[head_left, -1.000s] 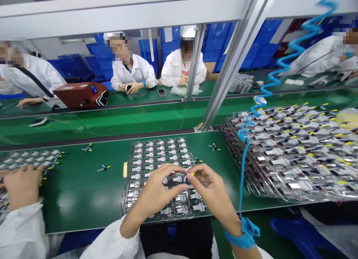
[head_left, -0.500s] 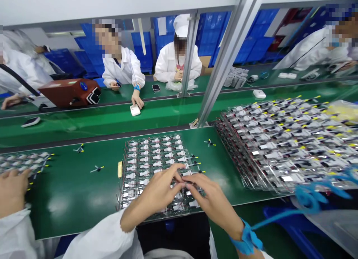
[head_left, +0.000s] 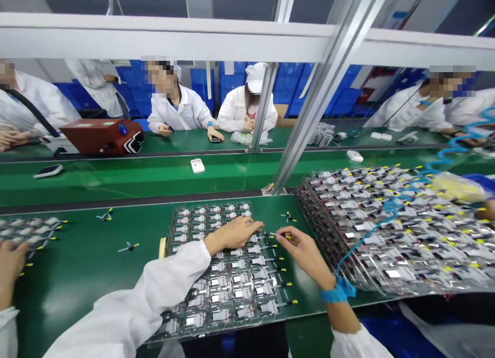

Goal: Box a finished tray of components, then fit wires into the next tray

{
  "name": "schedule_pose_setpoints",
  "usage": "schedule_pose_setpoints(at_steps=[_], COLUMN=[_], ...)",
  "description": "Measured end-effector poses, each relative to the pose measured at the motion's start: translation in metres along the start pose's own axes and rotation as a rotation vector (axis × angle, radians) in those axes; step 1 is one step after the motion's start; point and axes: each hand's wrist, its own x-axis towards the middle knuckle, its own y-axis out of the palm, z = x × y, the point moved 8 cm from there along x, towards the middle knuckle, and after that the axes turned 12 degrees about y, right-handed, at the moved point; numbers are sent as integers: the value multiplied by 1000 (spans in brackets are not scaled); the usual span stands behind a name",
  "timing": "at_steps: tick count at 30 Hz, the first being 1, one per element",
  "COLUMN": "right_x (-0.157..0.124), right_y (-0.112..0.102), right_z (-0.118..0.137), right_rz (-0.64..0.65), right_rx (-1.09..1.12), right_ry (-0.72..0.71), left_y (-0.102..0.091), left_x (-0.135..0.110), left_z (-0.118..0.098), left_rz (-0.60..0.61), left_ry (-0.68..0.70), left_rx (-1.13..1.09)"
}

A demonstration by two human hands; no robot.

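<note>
A clear tray (head_left: 170,322) of several small wired parts lies on the green bench in front of me. My left hand (head_left: 234,233) rests fingers-down on parts in the tray's upper right area. My right hand (head_left: 303,250) is just off the tray's right edge, its fingers pinched on the yellow-tipped lead (head_left: 281,236) of one part. A blue wrist strap (head_left: 337,292) with a coiled blue cord (head_left: 390,208) circles my right wrist.
A stack of filled trays (head_left: 394,229) stands at the right. Loose wire pieces (head_left: 127,246) lie on the green mat. A co-worker's hand (head_left: 10,262) and tray (head_left: 29,226) are at the left. Across the conveyor sit several people, a red-brown box (head_left: 101,135) and a white device (head_left: 197,165).
Both hands moved up from the tray's lower rows to its upper right. The left hand now lies flat on the parts; the right pinches a lead at the edge. The camera tilted.
</note>
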Motion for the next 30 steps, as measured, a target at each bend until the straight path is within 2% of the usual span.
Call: schedule_pose_setpoints(at_steps=[8, 12, 19, 26, 30], right_x=[17, 31, 48, 51, 50], right_y=[14, 22, 23, 29, 31], right_z=[14, 21, 11, 3, 8], right_rz=[36, 68, 88, 113, 128], right_rx=[-81, -139, -195, -211, -215], right_ry=[-27, -57, -60, -26, -31], left_y=[-4, -4, -5, -3, -7], left_x=[-10, -5, -2, 1, 1], left_z=[5, -2, -2, -9, -7], left_rz=[-46, -47, -94, -10, -75], left_ry=[-36, 22, 6, 44, 60], left_rx=[-33, 50, 28, 135, 153])
